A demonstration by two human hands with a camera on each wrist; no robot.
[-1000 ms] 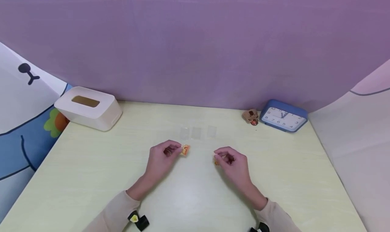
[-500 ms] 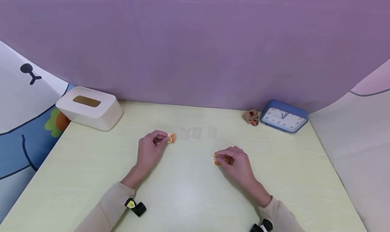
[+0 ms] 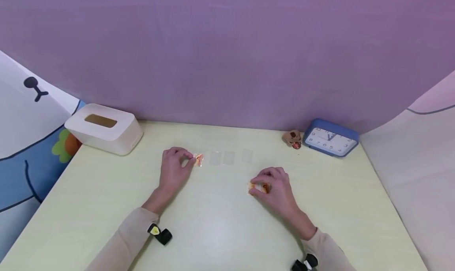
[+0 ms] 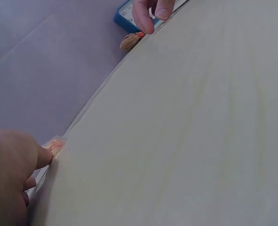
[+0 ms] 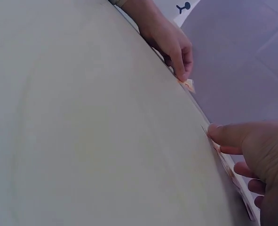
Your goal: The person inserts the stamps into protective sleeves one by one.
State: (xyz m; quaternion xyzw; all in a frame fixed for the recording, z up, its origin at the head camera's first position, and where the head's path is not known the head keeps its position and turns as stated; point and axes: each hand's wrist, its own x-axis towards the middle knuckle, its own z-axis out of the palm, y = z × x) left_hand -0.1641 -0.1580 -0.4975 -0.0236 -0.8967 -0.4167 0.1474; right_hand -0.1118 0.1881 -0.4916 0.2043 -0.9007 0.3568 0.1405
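Note:
My left hand [image 3: 173,170] pinches a small clear card with an orange print [image 3: 198,160] between thumb and forefinger, low over the table left of the clear rectangles. In the left wrist view the printed card [image 4: 57,144] sticks out past the fingertip. To the right, my right hand [image 3: 275,190] holds similar clear cards with orange prints [image 3: 253,187] between thumb and fingers, close to the tabletop. How many there are is hard to tell, as the hand partly covers them. Three faint clear rectangles lie flat in a row: left [image 3: 215,158], middle [image 3: 229,158] and right [image 3: 247,156].
A white tissue box [image 3: 106,130] stands at the back left of the pale table [image 3: 217,231]. At the back right, a small brown animal figure [image 3: 292,138] sits beside a blue clock [image 3: 331,138]. A purple cloth [image 3: 227,57] hangs behind the table.
My left hand has carried its printed card left and back, then lowered slightly. My right hand stays nearly in place, its fingers spread wider so more of its cards show.

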